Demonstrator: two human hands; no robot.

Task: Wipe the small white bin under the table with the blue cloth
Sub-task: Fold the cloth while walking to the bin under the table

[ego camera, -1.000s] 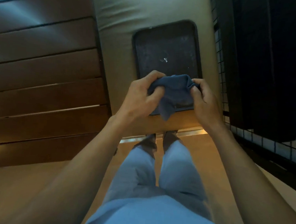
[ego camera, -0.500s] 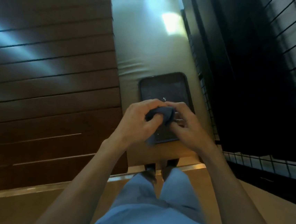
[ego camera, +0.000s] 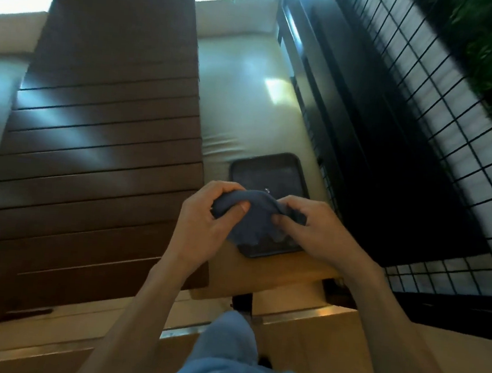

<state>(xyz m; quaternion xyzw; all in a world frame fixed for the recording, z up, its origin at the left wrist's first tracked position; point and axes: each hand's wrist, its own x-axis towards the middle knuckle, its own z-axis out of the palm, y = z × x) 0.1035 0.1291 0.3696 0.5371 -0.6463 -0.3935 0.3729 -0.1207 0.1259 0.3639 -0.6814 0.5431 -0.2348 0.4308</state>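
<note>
Blue cloth (ego camera: 252, 217) is bunched up between both my hands, held in the air over a dark tray (ego camera: 267, 174) that sits on a pale cushioned bench (ego camera: 247, 102). Left hand (ego camera: 205, 221) has its grip clenched around the cloth's left side, thumb pressing into the fabric; right hand (ego camera: 315, 232) pinches the right side with curled fingers. Dark slatted wooden desk (ego camera: 98, 142) runs along the left, black wire grid (ego camera: 423, 143) on the right. Can't spot the white bin from here.
</note>
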